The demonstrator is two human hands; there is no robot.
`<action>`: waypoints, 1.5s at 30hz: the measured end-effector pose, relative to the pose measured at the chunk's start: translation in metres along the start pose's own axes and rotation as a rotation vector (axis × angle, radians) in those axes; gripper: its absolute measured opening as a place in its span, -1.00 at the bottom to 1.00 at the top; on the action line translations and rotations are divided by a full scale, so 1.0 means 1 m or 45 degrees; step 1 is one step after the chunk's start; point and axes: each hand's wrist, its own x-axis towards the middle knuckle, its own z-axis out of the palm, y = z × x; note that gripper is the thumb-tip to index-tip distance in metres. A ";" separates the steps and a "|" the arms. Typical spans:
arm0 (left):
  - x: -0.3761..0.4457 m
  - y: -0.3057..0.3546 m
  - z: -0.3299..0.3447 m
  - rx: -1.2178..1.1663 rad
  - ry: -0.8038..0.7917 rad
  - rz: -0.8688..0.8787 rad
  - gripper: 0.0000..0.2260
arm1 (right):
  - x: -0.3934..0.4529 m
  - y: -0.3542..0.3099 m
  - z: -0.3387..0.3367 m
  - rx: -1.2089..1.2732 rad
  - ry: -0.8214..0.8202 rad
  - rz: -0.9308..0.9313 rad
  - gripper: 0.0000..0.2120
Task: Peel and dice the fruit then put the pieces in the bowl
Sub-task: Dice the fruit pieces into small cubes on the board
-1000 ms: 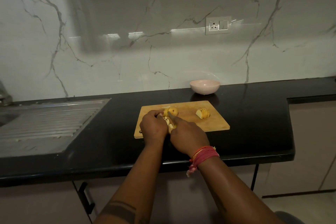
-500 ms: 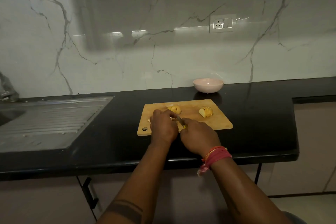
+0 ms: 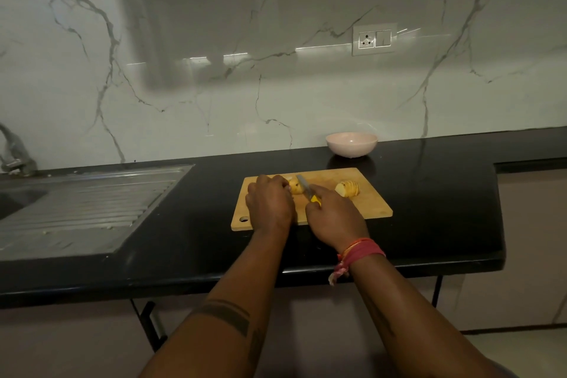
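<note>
Since a moment ago the knife (image 3: pixel 303 185) has moved up against the fruit piece (image 3: pixel 295 186) on the cutting board (image 3: pixel 372 204); left hand (image 3: pixel 270 204) grip curls on it, right hand (image 3: pixel 334 216) grips the handle (sliced half (image 3: pixel 347 188) unmoved).

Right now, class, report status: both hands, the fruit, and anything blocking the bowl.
Left hand holds fruit piece on cutting board. Right hand grips knife, blade at it. Sliced half waits. Bowl unobstructed.
</note>
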 end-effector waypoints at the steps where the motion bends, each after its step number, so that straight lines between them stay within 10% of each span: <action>1: 0.001 0.002 -0.001 0.053 0.011 0.036 -0.79 | 0.001 0.002 0.001 0.025 0.012 0.002 -0.55; 8: 0.025 0.018 0.007 0.339 -0.460 -0.028 -0.30 | 0.009 0.013 0.002 0.287 0.091 0.070 -0.56; 19: 0.044 0.000 0.013 0.091 -0.369 -0.115 -0.80 | 0.013 0.018 0.003 0.295 0.148 0.076 -0.56; 36: 0.053 -0.003 0.004 0.112 -0.522 -0.079 -0.79 | 0.008 0.016 0.004 0.277 0.135 0.079 -0.56; 45: 0.049 -0.013 0.008 -0.136 -0.268 -0.117 -0.78 | 0.008 0.015 0.003 0.269 0.122 0.094 -0.57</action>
